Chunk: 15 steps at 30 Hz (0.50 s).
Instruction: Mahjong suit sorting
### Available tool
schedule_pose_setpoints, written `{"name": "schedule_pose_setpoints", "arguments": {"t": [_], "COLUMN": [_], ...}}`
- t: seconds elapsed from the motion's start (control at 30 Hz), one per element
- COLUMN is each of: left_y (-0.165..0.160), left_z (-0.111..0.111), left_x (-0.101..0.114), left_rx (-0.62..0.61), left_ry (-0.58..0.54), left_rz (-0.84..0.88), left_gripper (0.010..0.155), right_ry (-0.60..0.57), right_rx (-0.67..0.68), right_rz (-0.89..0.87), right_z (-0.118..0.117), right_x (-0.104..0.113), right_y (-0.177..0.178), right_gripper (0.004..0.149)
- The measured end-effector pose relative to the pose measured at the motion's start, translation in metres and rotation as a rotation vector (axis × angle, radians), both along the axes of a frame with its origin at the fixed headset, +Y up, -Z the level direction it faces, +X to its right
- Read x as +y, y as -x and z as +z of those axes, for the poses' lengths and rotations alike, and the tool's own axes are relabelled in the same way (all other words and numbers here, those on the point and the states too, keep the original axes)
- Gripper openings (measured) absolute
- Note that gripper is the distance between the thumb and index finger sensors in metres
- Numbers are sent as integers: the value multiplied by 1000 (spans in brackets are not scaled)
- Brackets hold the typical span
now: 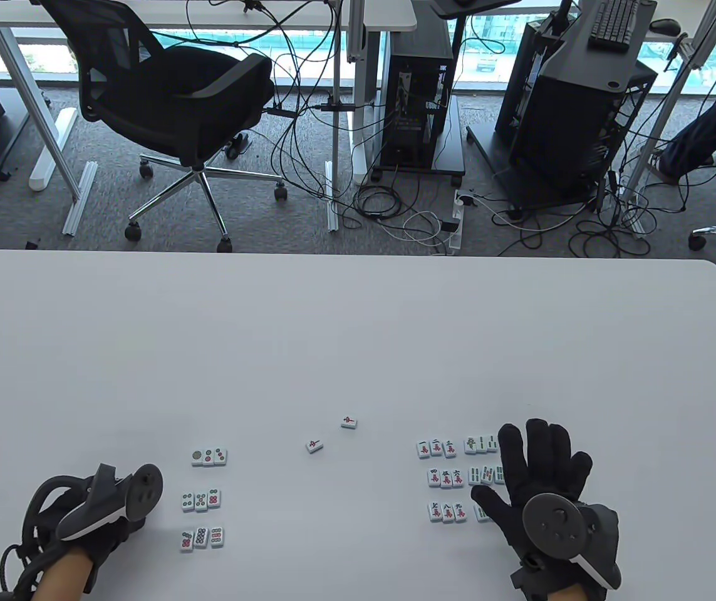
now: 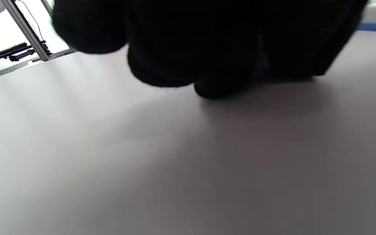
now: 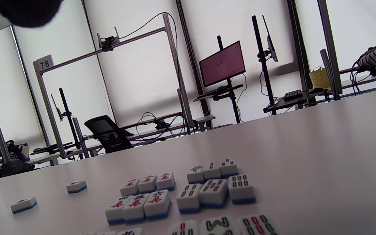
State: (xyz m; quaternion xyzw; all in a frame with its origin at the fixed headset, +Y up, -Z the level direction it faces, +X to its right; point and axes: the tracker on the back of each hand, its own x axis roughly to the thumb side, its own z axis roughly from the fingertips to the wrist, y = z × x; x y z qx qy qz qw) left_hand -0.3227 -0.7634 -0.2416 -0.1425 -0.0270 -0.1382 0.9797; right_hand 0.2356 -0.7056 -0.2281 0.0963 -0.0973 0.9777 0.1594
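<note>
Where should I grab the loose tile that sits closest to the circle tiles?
Pinch that loose tile by its two long side edges, coming straight down from above. It lies flat, face up and slightly turned, with bare table all around it, so both sides are free for a thumb and finger. The flat top gives nothing to hold.

This is an office turned recording lab. Beyond the broad white worktop (image 1: 358, 325) lies grey carpet with a black mesh swivel chair (image 1: 176, 106), black computer towers on wheeled stands (image 1: 417, 106) and tangles of loose black and white cables (image 1: 408, 213). The right wrist view shows aluminium-frame camera rigs (image 3: 109, 42), a numbered "78" sign (image 3: 44, 62) and a pink-lit monitor on a pole stand (image 3: 222, 63).
</note>
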Motion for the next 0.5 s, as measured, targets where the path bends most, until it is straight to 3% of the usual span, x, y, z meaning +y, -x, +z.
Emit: {"name": "schedule_pose_setpoints", "arguments": {"t": [0.1,0.27,0.5], "left_y": [-1,-12,-94], "left_z": [-1,-13,-51], "left_x": [5,30,53], "left_rx": [15,31,-148], "left_ry": [45,17,-97], "left_rz": [-32,-18,80], "left_gripper": [68,66,62], "right_ry": [1,1,1], "right_rx": [-1,0,7], "right_rz": [3,-18,-19], "right_z": [0,0,-1], "right_x": [0,1,0], "right_y": [0,-1,0], "right_gripper": [85,85,84]}}
